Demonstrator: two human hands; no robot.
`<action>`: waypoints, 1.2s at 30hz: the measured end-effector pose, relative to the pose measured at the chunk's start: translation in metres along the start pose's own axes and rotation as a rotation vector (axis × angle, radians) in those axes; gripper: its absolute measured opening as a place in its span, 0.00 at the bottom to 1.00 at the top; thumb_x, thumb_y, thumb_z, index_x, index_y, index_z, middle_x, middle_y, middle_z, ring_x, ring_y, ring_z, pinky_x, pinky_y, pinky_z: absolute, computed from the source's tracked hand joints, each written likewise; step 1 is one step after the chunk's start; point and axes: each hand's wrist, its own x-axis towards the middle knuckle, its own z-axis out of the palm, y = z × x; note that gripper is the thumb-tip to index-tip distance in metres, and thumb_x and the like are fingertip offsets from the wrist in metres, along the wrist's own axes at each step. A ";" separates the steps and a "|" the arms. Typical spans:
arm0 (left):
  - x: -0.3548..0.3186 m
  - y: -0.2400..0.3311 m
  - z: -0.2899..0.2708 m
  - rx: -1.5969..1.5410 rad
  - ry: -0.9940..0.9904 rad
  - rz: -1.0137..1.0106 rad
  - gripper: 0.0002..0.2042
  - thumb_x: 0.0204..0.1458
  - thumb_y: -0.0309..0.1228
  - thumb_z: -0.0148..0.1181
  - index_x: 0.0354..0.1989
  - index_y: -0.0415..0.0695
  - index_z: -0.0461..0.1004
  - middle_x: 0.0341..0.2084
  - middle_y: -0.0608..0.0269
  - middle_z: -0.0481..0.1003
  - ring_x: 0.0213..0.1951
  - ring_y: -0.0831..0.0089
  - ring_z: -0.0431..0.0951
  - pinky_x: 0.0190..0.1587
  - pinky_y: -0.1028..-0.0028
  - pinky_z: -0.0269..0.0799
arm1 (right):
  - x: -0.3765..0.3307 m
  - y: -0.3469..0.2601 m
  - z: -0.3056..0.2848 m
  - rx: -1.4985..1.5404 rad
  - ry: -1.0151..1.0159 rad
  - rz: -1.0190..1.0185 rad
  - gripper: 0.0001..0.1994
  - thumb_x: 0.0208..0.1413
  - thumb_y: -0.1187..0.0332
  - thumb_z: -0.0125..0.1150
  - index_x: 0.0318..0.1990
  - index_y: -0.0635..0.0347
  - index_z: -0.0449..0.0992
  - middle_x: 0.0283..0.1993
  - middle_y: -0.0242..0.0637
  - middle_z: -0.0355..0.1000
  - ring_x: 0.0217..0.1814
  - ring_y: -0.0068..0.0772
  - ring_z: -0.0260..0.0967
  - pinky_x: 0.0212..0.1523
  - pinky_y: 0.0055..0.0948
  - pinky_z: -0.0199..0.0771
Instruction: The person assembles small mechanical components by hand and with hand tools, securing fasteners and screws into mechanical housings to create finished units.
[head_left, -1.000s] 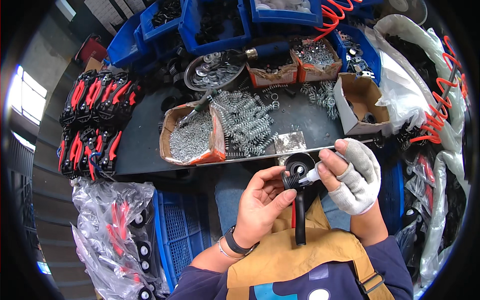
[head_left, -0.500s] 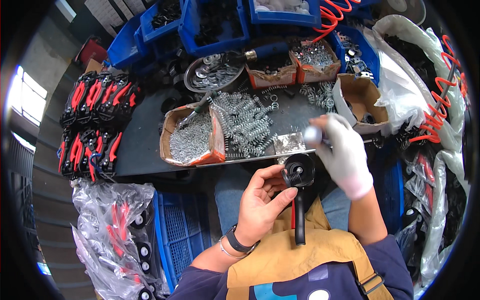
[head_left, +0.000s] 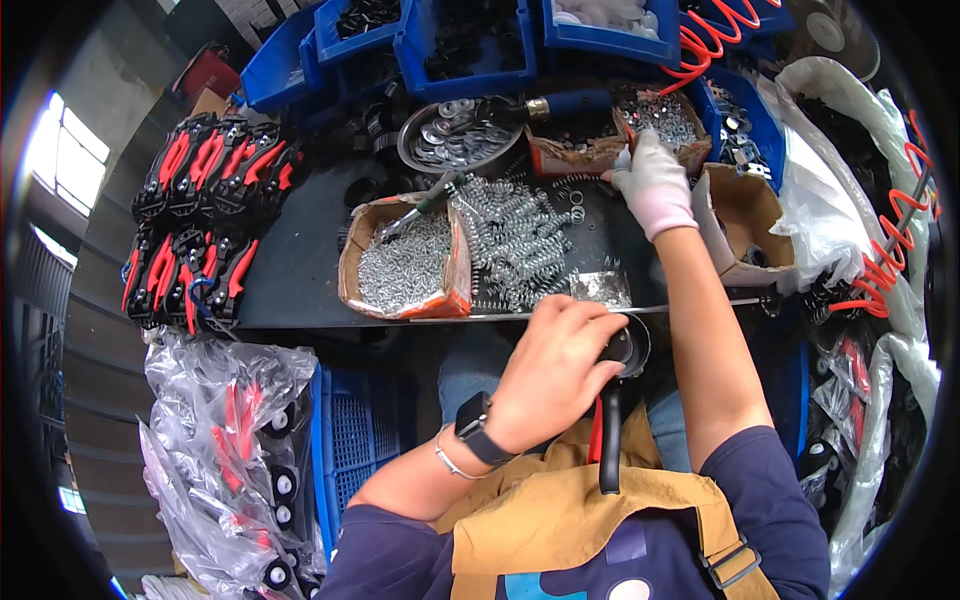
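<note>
Our gloved right hand [head_left: 652,182] reaches up-frame, fingers curled at a cardboard box of small metal parts [head_left: 668,122] — whether pinched we cannot tell — while our bare left hand [head_left: 553,372], low-centre, clamps the black tool [head_left: 612,400], handle running down-frame.

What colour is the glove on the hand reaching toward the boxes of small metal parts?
White. The glove covers the right hand; the head view shows it.

Four blue bins [head_left: 470,60], three cardboard boxes [head_left: 405,265].
</note>
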 end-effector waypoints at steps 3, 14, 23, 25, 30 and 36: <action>0.013 -0.003 -0.002 0.020 -0.112 0.052 0.21 0.38 0.26 0.69 0.45 0.40 0.74 0.43 0.58 0.72 0.47 0.55 0.68 0.52 0.61 0.66 | 0.013 -0.025 -0.027 -0.067 0.230 -0.264 0.19 0.46 0.64 0.66 0.43 0.62 0.69 0.43 0.47 0.74 0.50 0.50 0.71 0.51 0.42 0.70; 0.024 -0.020 0.025 -0.276 -0.238 -0.060 0.07 0.49 0.27 0.61 0.37 0.43 0.76 0.44 0.58 0.69 0.47 0.54 0.66 0.54 0.62 0.63 | 0.085 -0.072 -0.011 -0.492 -0.382 -0.679 0.24 0.48 0.69 0.61 0.55 0.56 0.67 0.48 0.49 0.72 0.49 0.49 0.73 0.47 0.42 0.75; 0.000 -0.027 0.022 -0.261 -0.136 0.030 0.29 0.39 0.37 0.74 0.47 0.35 0.68 0.52 0.44 0.68 0.55 0.48 0.69 0.57 0.64 0.65 | -0.108 -0.040 -0.195 -0.032 -0.748 -0.517 0.17 0.40 0.68 0.65 0.38 0.60 0.67 0.25 0.48 0.70 0.30 0.53 0.73 0.30 0.44 0.72; -0.006 -0.024 0.035 -0.334 -0.050 -0.082 0.33 0.36 0.32 0.76 0.50 0.37 0.64 0.53 0.43 0.67 0.54 0.48 0.69 0.57 0.63 0.66 | -0.134 -0.020 -0.202 0.002 -0.879 -0.283 0.21 0.39 0.68 0.66 0.42 0.60 0.67 0.27 0.49 0.72 0.32 0.54 0.74 0.33 0.42 0.74; -0.008 -0.015 0.041 -0.323 -0.041 -0.143 0.30 0.36 0.31 0.76 0.46 0.39 0.63 0.50 0.45 0.67 0.52 0.48 0.70 0.55 0.62 0.67 | -0.157 0.015 -0.177 0.044 -0.828 -0.205 0.25 0.38 0.68 0.67 0.47 0.59 0.67 0.29 0.50 0.74 0.34 0.55 0.74 0.35 0.41 0.74; -0.011 -0.011 0.048 -0.297 0.030 -0.162 0.30 0.35 0.31 0.76 0.45 0.39 0.63 0.48 0.48 0.67 0.50 0.48 0.71 0.52 0.61 0.68 | -0.158 0.009 -0.179 -0.052 -0.885 -0.170 0.26 0.37 0.68 0.65 0.48 0.61 0.67 0.29 0.53 0.74 0.35 0.57 0.74 0.37 0.42 0.74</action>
